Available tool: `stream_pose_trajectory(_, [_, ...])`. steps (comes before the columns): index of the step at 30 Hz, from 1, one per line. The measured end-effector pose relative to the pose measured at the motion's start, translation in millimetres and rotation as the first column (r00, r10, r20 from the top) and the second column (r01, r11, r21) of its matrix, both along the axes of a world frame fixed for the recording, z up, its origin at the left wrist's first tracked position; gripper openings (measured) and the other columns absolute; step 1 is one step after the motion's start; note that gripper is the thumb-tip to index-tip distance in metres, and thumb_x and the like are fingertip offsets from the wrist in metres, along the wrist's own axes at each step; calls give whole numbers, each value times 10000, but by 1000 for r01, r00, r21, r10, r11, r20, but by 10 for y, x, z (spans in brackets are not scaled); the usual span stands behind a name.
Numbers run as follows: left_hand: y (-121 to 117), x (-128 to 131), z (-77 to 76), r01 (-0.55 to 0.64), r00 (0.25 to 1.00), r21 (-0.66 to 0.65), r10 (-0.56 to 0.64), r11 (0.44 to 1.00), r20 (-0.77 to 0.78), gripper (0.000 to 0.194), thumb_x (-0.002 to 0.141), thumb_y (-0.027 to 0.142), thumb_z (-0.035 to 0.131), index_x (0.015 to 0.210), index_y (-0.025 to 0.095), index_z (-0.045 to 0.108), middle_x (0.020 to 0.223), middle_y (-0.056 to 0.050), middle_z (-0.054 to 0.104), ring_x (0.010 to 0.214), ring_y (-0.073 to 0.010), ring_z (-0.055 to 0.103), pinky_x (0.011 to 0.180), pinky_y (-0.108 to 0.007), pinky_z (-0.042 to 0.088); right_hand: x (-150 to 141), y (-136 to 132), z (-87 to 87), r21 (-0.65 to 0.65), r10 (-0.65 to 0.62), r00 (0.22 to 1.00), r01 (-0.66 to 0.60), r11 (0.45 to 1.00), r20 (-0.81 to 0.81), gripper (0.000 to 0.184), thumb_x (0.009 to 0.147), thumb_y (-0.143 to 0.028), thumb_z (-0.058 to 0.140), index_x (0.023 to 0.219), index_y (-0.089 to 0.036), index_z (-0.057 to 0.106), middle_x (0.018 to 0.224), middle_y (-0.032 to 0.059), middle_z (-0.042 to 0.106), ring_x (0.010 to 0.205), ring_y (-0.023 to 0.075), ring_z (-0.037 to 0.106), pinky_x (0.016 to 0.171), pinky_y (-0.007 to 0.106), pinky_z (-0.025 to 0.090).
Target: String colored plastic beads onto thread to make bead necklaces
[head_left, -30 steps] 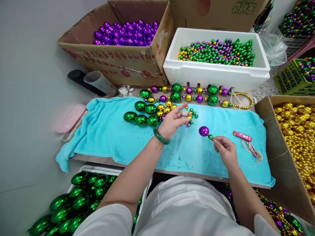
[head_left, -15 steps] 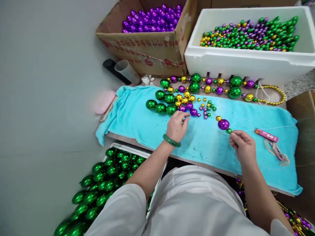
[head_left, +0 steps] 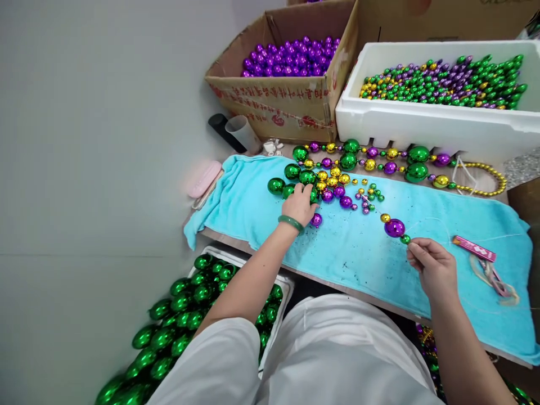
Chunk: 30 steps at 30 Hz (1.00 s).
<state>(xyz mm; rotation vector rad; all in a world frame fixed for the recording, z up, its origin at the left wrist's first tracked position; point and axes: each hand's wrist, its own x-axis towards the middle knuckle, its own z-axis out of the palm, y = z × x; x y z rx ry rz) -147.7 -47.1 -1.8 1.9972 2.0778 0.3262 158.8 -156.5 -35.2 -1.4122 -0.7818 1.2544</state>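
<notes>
My left hand [head_left: 299,205], with a green bangle at its wrist, reaches into the large green beads [head_left: 276,186] on the blue towel. Its fingers and thumb curl around one shiny green bead [head_left: 314,196]. A purple bead [head_left: 315,220] lies just below that hand. My right hand [head_left: 432,264] pinches a thin cord at a small green bead [head_left: 405,239]. Threaded beside it are a large purple bead [head_left: 395,228] and a gold bead [head_left: 385,217]. Gold beads [head_left: 333,181], purple beads [head_left: 339,192] and small mixed beads [head_left: 371,192] lie between the hands.
A finished-looking bead necklace [head_left: 419,153] lies along the back edge of the blue towel [head_left: 337,253]. Behind stand a cardboard box [head_left: 270,93] and a white foam box [head_left: 422,121] of beads. A pink-handled cutter [head_left: 475,248] lies right; green beads [head_left: 181,301] fill a lower-left container.
My left hand has moved left and up onto the large green beads, closing around one. The purple bead below it now shows. My right hand keeps its pinch. The whole view has shifted.
</notes>
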Motion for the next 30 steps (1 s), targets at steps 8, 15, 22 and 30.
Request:
stream_pose_trajectory(8, [-206, 143, 287, -134, 126, -272, 288, 953, 949, 364, 736, 416, 653, 999, 172, 592, 911, -65, 639, 803, -181, 624, 697, -303, 517, -92, -66, 64, 43, 70, 998, -69, 997, -11, 165, 728, -330, 721, 765, -177, 672, 566, -7, 558, 493, 89, 472, 433, 206, 362])
stream_pose_trajectory(15, [-282, 381, 372, 67, -356, -425, 420, 903, 835, 312, 828, 417, 569, 941, 131, 618, 895, -104, 686, 829, -170, 658, 717, -273, 555, -219, -84, 221, 116, 147, 985, -157, 981, 93, 167, 747, -332, 679, 691, -176, 663, 532, -6, 543, 476, 96, 458, 439, 229, 369])
stream_pose_trajectory(22, [-338, 470, 358, 56, -417, -451, 431, 891, 800, 274, 840, 370, 570, 964, 130, 619, 902, -93, 685, 843, -172, 664, 712, -264, 564, -209, -171, 214, 125, 113, 988, -126, 984, 105, 158, 753, -327, 674, 703, -177, 662, 539, -4, 547, 487, 97, 462, 442, 226, 365])
stream_pose_trajectory(30, [-422, 514, 360, -10, -430, -459, 411, 888, 804, 192, 821, 325, 618, 884, 143, 620, 809, -44, 671, 703, -130, 648, 657, -243, 558, -177, -259, 139, 95, 83, 994, -90, 991, 76, 155, 745, -327, 694, 723, -176, 669, 540, -10, 548, 489, 92, 461, 448, 223, 356])
